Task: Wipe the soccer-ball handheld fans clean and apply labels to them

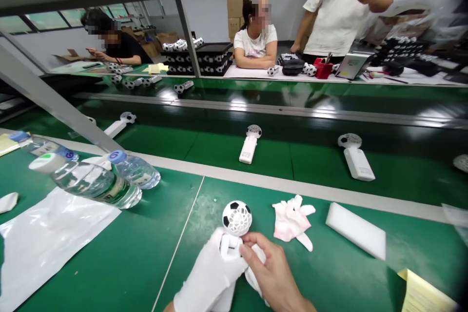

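Note:
A white handheld fan (237, 218) with a black-and-white football-patterned head stands upright in front of me. My left hand (215, 268), in a white glove, is closed around its body below the neck. My right hand (268, 265) is bare, its thumb and index finger pinched together at the side of the fan's neck. Exactly what these fingertips grip is partly hidden. White fabric shows beneath the right hand. A crumpled white glove with pinkish patches (292, 222) lies just right of the fan.
Several similar fans, including one in the middle (249, 149), lie on the green belt (215, 141) ahead. Plastic water bottles (95, 180) and a white plastic sheet (54, 234) are at left. A white foam block (356, 229) lies at right. People sit and stand across the line.

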A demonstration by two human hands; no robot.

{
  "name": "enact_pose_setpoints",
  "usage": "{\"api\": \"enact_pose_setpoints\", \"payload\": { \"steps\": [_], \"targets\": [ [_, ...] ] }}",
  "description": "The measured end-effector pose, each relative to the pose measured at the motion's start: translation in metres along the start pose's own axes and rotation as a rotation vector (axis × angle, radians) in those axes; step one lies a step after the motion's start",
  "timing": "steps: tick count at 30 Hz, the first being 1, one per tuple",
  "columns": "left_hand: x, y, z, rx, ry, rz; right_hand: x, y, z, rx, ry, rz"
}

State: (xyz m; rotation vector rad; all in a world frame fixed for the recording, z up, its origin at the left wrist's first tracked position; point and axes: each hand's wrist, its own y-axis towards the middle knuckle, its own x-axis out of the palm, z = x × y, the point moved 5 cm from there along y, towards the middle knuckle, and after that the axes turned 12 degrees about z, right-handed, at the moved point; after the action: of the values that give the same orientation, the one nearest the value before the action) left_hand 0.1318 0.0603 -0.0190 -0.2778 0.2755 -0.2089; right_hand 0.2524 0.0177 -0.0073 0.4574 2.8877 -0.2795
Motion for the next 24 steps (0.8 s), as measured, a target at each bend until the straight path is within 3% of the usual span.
{"api": "enact_pose_setpoints", "payload": {
  "steps": [17,24],
  "targets": [
    [0.002,-0.005,0.005,0.030,-0.078,-0.015,-0.006,0.004,-0.005,-0.075,0.065,0.006],
    [-0.016,0.004,0.020,0.120,0.186,0.204,-0.016,0.020,-0.016,-0.179,-0.124,-0.008]
  ]
}}
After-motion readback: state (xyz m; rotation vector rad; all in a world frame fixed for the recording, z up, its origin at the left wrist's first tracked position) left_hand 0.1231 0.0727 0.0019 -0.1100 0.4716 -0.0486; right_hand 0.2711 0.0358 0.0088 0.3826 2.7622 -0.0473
